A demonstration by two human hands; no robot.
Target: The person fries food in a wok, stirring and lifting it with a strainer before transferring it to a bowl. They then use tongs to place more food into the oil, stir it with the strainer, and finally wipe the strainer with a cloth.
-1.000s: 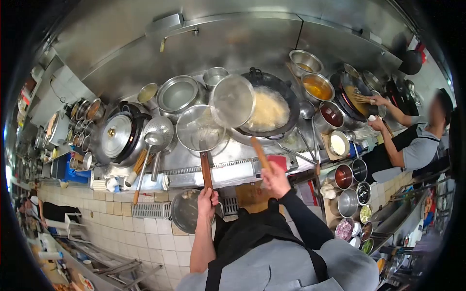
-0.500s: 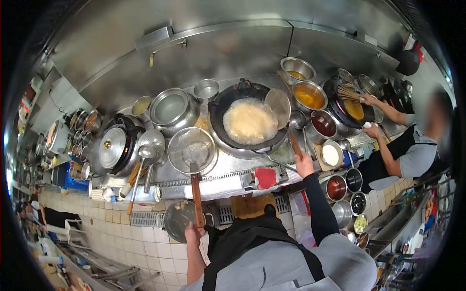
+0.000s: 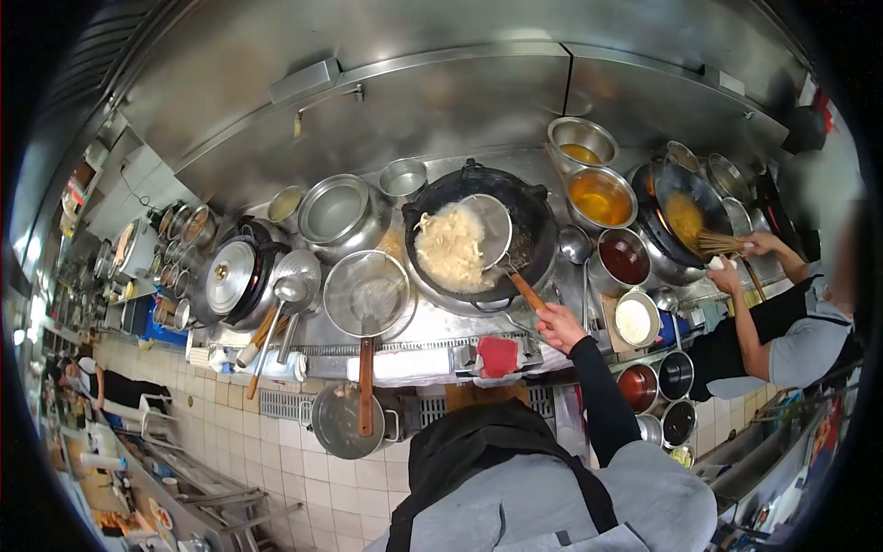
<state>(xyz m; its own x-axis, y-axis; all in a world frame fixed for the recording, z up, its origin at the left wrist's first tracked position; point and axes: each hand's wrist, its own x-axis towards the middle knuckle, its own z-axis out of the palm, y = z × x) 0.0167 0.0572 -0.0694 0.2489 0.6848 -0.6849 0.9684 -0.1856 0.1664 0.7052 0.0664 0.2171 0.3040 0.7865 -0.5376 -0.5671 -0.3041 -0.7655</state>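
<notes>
My right hand (image 3: 559, 328) is closed around the wooden handle of a mesh strainer (image 3: 490, 221). The strainer's head is inside a large black wok (image 3: 528, 207), against the right side of a pale mass of bubbling food (image 3: 451, 250). Across the counter's front edge lies a second, larger strainer (image 3: 366, 299), its wooden handle jutting out with no hand on it. My left hand is out of sight.
Right of the wok stand steel bowls of amber liquid (image 3: 600, 197) and a pot of dark red sauce (image 3: 624, 256). A co-worker (image 3: 759, 327) whisks at another wok (image 3: 679, 213). Left are a lidded pot (image 3: 230, 274) and a perforated ladle (image 3: 299, 267). A grey pot (image 3: 345, 421) sits below the counter.
The right-hand strainer has swung leftward into the wok's middle beside the food, which is now gathered at the left. My left hand has released the larger strainer's handle and left view.
</notes>
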